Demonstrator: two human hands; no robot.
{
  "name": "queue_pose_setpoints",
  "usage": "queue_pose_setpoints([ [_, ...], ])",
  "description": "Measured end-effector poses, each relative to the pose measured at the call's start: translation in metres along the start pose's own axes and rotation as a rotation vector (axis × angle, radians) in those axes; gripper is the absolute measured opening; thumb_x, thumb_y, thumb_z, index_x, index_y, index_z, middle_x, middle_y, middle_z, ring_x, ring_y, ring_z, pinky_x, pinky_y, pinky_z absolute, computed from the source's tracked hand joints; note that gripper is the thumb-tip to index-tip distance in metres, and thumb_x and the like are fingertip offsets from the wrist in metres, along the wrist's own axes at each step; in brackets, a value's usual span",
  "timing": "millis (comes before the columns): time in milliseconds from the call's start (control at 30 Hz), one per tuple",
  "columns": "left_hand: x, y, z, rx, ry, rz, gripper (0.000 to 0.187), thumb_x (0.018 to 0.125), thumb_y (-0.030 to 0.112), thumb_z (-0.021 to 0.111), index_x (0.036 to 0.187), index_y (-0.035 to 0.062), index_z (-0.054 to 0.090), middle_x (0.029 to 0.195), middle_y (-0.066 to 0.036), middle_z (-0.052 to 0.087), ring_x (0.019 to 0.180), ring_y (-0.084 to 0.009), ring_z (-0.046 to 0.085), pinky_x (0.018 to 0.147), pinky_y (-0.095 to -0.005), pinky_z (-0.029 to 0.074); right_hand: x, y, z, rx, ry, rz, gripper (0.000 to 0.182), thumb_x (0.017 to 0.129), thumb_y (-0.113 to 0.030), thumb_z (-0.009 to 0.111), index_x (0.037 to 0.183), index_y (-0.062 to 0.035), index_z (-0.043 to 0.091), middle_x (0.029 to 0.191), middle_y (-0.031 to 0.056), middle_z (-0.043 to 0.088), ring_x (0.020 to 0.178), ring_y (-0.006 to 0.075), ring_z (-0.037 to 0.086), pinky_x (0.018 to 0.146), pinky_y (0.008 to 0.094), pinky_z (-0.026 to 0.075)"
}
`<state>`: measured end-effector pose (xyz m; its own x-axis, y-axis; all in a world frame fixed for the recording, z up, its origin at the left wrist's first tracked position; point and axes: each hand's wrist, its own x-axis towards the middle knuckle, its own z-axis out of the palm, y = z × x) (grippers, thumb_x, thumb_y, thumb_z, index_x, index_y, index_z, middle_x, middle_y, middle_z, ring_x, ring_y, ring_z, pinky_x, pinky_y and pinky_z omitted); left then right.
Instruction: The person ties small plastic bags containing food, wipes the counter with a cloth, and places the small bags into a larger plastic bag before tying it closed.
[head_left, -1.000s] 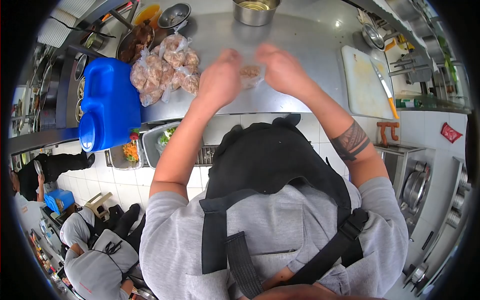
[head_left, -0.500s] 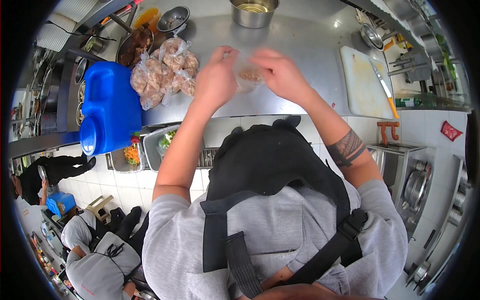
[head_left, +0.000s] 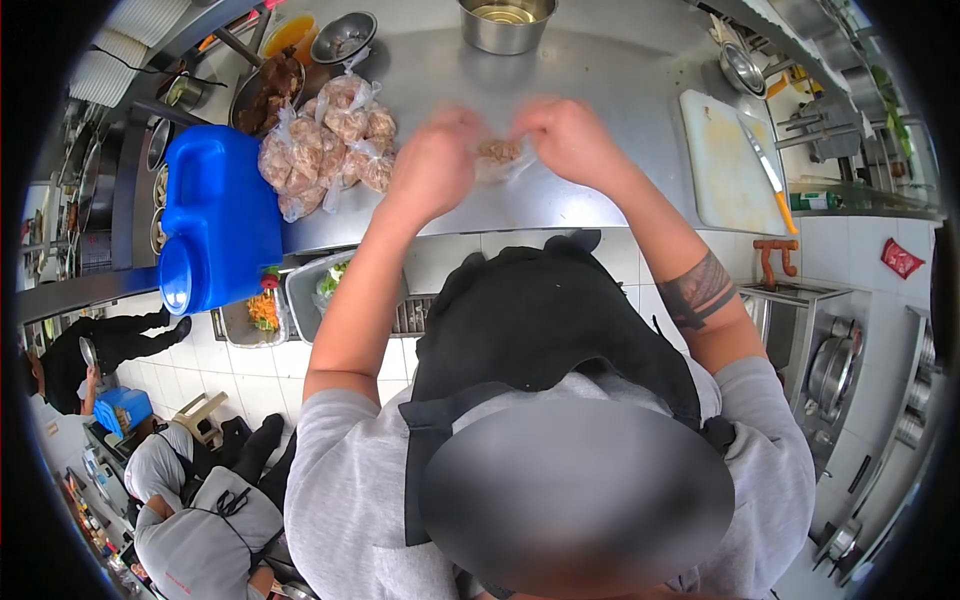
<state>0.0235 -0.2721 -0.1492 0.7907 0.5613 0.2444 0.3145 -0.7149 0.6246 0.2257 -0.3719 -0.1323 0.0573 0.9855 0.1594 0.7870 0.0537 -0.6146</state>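
Observation:
A small clear plastic bag with pinkish-brown minced food in it rests on the steel table between my hands. My left hand is at the bag's upper left, closed, its fingertips smeared by motion. On the other side, my right hand is curled closed on the bag's upper plastic, also blurred at the fingers. How each hand grips the film is hard to make out. Several knotted plastic bags of the same kind of food are piled left of my left hand.
A blue jug stands at the table's left edge. A steel pot of yellowish liquid is at the back. To the right, a knife lies on a white cutting board. Two other people are behind on the left.
Both hands have shifted slightly around the bag, the right one a little outward. The fingers of both are blurred now. The piled bags have stayed in place.

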Motion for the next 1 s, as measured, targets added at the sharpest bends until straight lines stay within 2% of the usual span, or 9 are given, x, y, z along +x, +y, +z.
queue_pose_setpoints([
  [133, 0.001, 0.006, 0.001, 0.01, 0.061, -0.024, 0.041, 0.079, -0.009, 0.051, 0.112, 0.002, 0.073, 0.116, -0.014, 0.067, 0.105, -0.0366, 0.066, 0.091, -0.0427, 0.053, 0.0, 0.0, 0.005, -0.017, 0.133, -0.022, 0.02, 0.081, 0.002, 0.056, 0.089, -0.0012, 0.075, 0.097, 0.0152, 0.072, 0.091, 0.0381, 0.067, 0.082, 0.046, 0.055],
  [200, 0.002, 0.007, 0.001, -0.017, 0.094, -0.047, 0.039, 0.079, -0.009, 0.052, 0.112, 0.0002, 0.072, 0.117, -0.015, 0.066, 0.104, -0.0369, 0.065, 0.091, -0.0428, 0.052, 0.0, 0.0, 0.004, -0.057, 0.117, -0.023, 0.028, 0.081, 0.006, 0.053, 0.099, -0.0003, 0.074, 0.106, 0.019, 0.072, 0.097, 0.0404, 0.067, 0.088, 0.0435, 0.055],
  [300, 0.002, 0.003, 0.008, -0.004, 0.06, -0.03, 0.038, 0.079, -0.009, 0.053, 0.112, -0.0014, 0.071, 0.118, -0.016, 0.064, 0.104, -0.0366, 0.065, 0.09, -0.0425, 0.052, 0.001, 0.001, 0.007, -0.072, 0.104, -0.012, 0.028, 0.082, 0.005, 0.053, 0.102, 0.0002, 0.073, 0.108, 0.0194, 0.071, 0.098, 0.0407, 0.067, 0.088, 0.0434, 0.055],
  [400, 0.002, 0.005, 0.007, -0.059, 0.131, 0.0, 0.04, 0.079, -0.009, 0.054, 0.114, -0.0014, 0.07, 0.12, -0.017, 0.063, 0.104, -0.0361, 0.065, 0.089, -0.0422, 0.052, 0.001, -0.004, 0.01, -0.024, 0.237, -0.04, 0.028, 0.08, 0.005, 0.055, 0.099, -0.001, 0.075, 0.109, 0.016, 0.072, 0.096, 0.0386, 0.067, 0.087, 0.0451, 0.055],
  [500, 0.003, -0.003, 0.008, -0.075, 0.032, 0.02, 0.042, 0.078, -0.009, 0.054, 0.117, -0.0005, 0.069, 0.119, -0.016, 0.063, 0.105, -0.0357, 0.065, 0.089, -0.0422, 0.052, -0.002, 0.001, 0.014, -0.057, 0.174, -0.073, 0.03, 0.08, 0.005, 0.054, 0.101, -0.0017, 0.075, 0.112, 0.0159, 0.072, 0.099, 0.0381, 0.068, 0.089, 0.0442, 0.055],
  [633, 0.002, 0.0, 0.009, -0.016, 0.01, 0.009, 0.045, 0.078, -0.01, 0.054, 0.121, 0.0002, 0.068, 0.12, -0.016, 0.063, 0.104, -0.0356, 0.065, 0.088, -0.0423, 0.053, -0.004, 0.002, 0.014, -0.039, 0.176, -0.071, 0.03, 0.08, 0.005, 0.055, 0.102, -0.0016, 0.075, 0.112, 0.0151, 0.072, 0.1, 0.0377, 0.067, 0.09, 0.044, 0.055],
  [700, 0.004, 0.01, 0.003, -0.019, 0.139, -0.046, 0.045, 0.079, -0.01, 0.055, 0.121, 0.0004, 0.068, 0.122, -0.015, 0.063, 0.104, -0.0354, 0.066, 0.087, -0.0421, 0.053, -0.002, 0.0, 0.011, -0.012, 0.223, -0.047, 0.032, 0.083, 0.007, 0.053, 0.107, 0.0006, 0.073, 0.116, 0.0191, 0.07, 0.106, 0.0394, 0.067, 0.094, 0.0425, 0.054],
  [800, 0.005, 0.009, 0.007, 0.045, 0.146, -0.004, 0.044, 0.079, -0.009, 0.054, 0.12, 0.0008, 0.068, 0.125, -0.015, 0.062, 0.102, -0.0353, 0.066, 0.086, -0.0415, 0.054, 0.0, 0.005, 0.017, -0.123, 0.261, -0.109, 0.032, 0.081, 0.007, 0.054, 0.106, 0.0002, 0.074, 0.114, 0.0162, 0.071, 0.105, 0.0365, 0.067, 0.092, 0.0431, 0.055],
  [1000, 0.005, -0.004, 0.015, -0.03, 0.105, 0.033, 0.044, 0.08, -0.009, 0.053, 0.12, 0.001, 0.068, 0.124, -0.015, 0.062, 0.101, -0.0353, 0.066, 0.086, -0.0404, 0.053, -0.003, 0.003, 0.019, -0.079, 0.292, -0.093, 0.035, 0.082, 0.007, 0.055, 0.111, 0.001, 0.072, 0.121, 0.0181, 0.068, 0.107, 0.0381, 0.066, 0.093, 0.0428, 0.054],
])
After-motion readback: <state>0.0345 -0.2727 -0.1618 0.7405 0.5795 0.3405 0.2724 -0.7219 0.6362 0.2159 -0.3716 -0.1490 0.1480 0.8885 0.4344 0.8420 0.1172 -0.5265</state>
